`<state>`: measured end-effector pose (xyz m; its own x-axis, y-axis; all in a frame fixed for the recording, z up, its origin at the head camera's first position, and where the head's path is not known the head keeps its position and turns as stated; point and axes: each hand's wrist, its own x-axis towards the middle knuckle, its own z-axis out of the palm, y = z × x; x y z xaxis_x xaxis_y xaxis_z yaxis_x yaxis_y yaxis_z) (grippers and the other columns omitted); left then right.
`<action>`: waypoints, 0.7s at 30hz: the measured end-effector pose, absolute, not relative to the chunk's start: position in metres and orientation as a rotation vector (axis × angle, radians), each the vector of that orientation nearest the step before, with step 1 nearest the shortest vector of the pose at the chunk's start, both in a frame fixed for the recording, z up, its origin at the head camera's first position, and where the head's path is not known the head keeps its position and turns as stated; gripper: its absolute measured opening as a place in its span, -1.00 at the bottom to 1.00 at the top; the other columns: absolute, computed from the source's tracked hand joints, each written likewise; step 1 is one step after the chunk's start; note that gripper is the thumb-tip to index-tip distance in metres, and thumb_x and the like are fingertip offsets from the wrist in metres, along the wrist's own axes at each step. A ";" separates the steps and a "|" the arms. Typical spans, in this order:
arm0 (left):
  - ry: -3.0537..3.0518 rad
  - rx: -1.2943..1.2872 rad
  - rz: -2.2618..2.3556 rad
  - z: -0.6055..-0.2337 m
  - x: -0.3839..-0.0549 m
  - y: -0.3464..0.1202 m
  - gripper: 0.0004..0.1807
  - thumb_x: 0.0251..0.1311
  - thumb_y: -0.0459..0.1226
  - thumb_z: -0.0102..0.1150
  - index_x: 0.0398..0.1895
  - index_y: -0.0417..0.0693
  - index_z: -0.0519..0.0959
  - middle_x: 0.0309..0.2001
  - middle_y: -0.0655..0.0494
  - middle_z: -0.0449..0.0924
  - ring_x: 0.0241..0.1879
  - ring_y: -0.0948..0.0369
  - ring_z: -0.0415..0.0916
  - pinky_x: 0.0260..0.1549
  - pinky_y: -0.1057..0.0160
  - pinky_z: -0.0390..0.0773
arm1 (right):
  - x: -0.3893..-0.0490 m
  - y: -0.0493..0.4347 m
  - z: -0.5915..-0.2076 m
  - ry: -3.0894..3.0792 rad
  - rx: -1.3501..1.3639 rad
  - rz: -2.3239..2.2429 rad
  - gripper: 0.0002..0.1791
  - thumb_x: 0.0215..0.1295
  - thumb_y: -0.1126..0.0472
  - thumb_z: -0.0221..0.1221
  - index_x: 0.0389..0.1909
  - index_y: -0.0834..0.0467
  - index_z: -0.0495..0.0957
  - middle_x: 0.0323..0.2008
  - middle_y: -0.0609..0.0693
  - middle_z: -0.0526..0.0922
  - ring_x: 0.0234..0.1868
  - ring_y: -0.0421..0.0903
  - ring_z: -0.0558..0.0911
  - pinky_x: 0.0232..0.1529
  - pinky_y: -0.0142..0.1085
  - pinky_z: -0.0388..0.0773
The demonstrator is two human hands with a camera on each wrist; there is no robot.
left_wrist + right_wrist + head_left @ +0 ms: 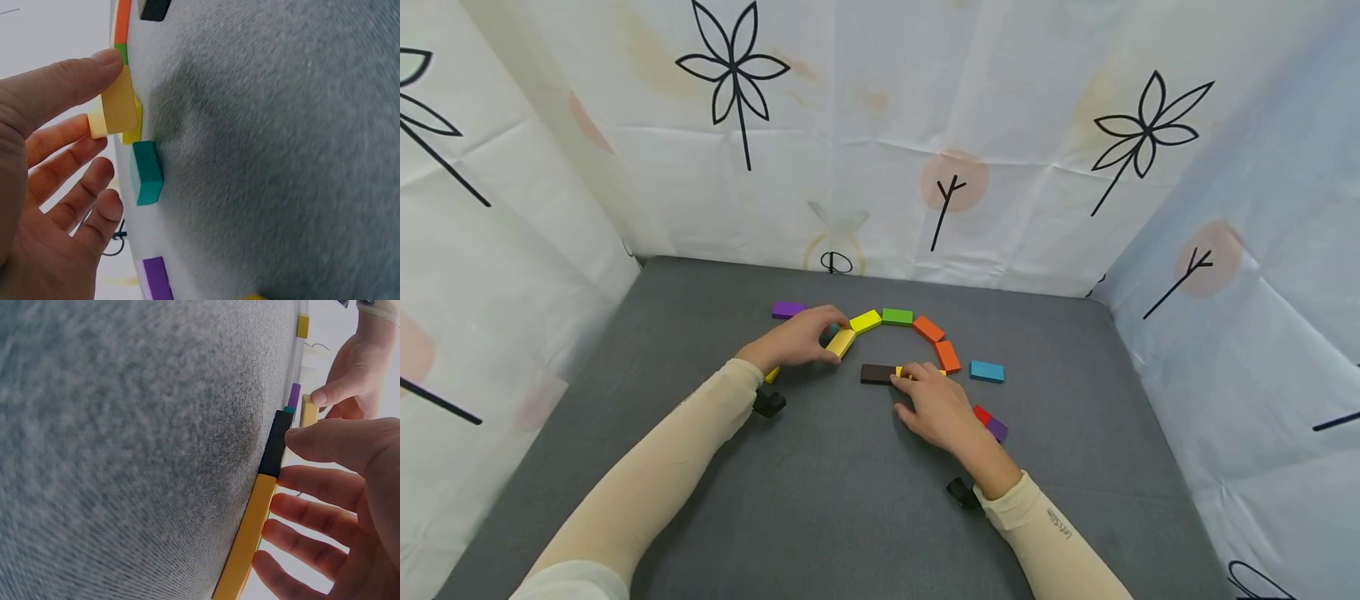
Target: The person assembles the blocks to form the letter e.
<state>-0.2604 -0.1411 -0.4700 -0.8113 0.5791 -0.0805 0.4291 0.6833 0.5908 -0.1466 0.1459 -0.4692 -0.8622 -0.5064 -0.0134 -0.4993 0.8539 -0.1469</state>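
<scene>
My left hand (pixel 801 337) pinches a pale yellow block (pixel 119 103) between thumb and fingers, beside the left end of a curved row of blocks. In that row are a bright yellow block (pixel 866 322), a green block (pixel 897 317) and two orange blocks (pixel 928 328). A teal block (pixel 147 173) sits near the left fingers, partly hidden in the head view. My right hand (pixel 936 408) has its fingers loosely extended at an amber-yellow block (pixel 247 537), which they partly cover in the head view. A black block (pixel 275 444) stands end to end with it, near the right thumb.
A purple block (pixel 788 310) lies behind the left hand, and a yellow block (pixel 772 375) shows by the left wrist. Right of the arc lies a blue block (pixel 987 372). Red (pixel 981 414) and purple (pixel 997 429) pieces lie beside the right hand. Printed curtains (pixel 880 208) border the grey table (pixel 820 500).
</scene>
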 end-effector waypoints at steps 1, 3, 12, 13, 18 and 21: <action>2.637 0.806 0.821 -0.471 -0.261 -0.140 -0.31 0.23 -0.20 0.65 0.39 -0.13 0.57 0.33 -0.02 0.54 0.13 0.00 0.55 0.20 -0.05 0.57 | -0.147 0.146 -0.469 2.974 -0.807 -0.215 -0.47 0.49 0.02 0.40 0.42 0.03 0.65 0.32 0.02 0.60 0.22 -0.02 0.55 0.09 -0.08 0.68; 2.641 0.803 0.810 -0.473 -0.261 -0.138 -0.31 0.23 -0.20 0.65 0.38 -0.14 0.57 0.33 -0.03 0.55 0.14 0.00 0.55 0.23 -0.05 0.56 | -0.147 0.145 -0.469 2.972 -0.805 -0.216 -0.47 0.49 0.02 0.40 0.42 0.03 0.66 0.32 0.02 0.60 0.22 -0.01 0.55 0.09 -0.08 0.67; 2.663 0.787 0.730 -0.479 -0.263 -0.136 -0.30 0.23 -0.18 0.65 0.41 -0.13 0.58 0.37 -0.05 0.54 0.38 -0.03 0.46 0.40 -0.08 0.43 | -0.146 0.146 -0.469 2.968 -0.806 -0.243 -0.46 0.49 0.04 0.41 0.42 0.06 0.65 0.32 0.04 0.60 0.22 0.00 0.55 0.10 -0.06 0.67; 2.667 0.785 0.725 -0.479 -0.263 -0.136 -0.30 0.24 -0.18 0.64 0.41 -0.13 0.58 0.37 -0.05 0.54 0.38 -0.03 0.46 0.41 -0.09 0.43 | -0.146 0.146 -0.470 2.969 -0.806 -0.242 -0.46 0.49 0.04 0.41 0.42 0.06 0.65 0.32 0.04 0.60 0.23 0.00 0.54 0.10 -0.06 0.67; 2.677 0.769 0.714 -0.480 -0.265 -0.137 -0.30 0.25 -0.18 0.63 0.41 -0.13 0.58 0.38 -0.07 0.53 0.39 -0.06 0.45 0.41 -0.12 0.41 | -0.146 0.146 -0.470 2.973 -0.801 -0.224 -0.46 0.50 0.03 0.40 0.43 0.04 0.65 0.33 0.03 0.59 0.24 0.00 0.54 0.09 -0.07 0.67; 2.684 0.754 0.691 -0.481 -0.267 -0.136 -0.31 0.26 -0.16 0.63 0.42 -0.13 0.58 0.39 -0.07 0.52 0.40 -0.06 0.43 0.42 -0.12 0.40 | -0.146 0.145 -0.469 2.972 -0.804 -0.222 -0.46 0.49 0.03 0.40 0.43 0.04 0.65 0.33 0.03 0.60 0.24 0.00 0.54 0.09 -0.07 0.67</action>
